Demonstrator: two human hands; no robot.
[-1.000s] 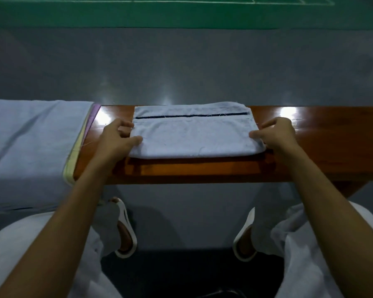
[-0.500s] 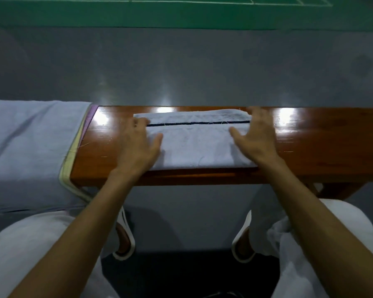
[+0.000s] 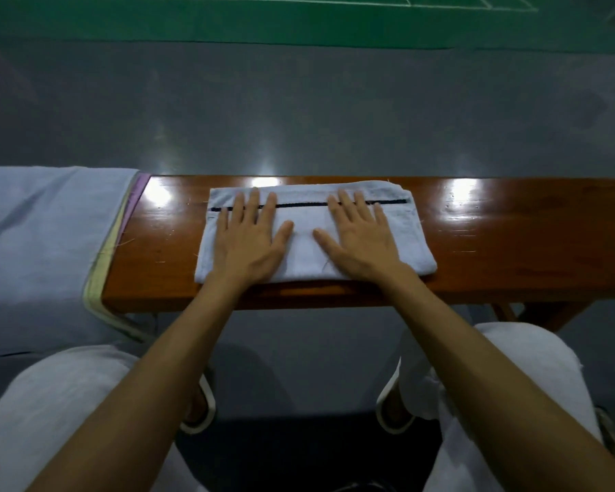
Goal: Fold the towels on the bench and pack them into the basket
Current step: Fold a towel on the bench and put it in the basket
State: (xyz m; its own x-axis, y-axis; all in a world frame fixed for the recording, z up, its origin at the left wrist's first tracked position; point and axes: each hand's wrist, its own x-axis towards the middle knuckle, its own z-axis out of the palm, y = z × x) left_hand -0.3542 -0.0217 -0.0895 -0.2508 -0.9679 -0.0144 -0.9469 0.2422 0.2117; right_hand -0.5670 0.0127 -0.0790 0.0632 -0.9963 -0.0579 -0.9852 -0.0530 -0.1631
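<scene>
Smoothing the folded towel (image 3: pixel 306 259) on the desk (image 3: pixel 512 243), the left hand (image 3: pixel 249 243) and right hand (image 3: pixel 359 243) lie flat and released. Next probably calls for gripping 1 end and folding it crosswise.

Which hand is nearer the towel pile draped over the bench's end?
Left. The left hand lies flat on the folded towel, on the half beside the pile; the right hand lies flat on the other half.

Pale blue towel (image 3: pixel 402 239), dark stripe
</scene>
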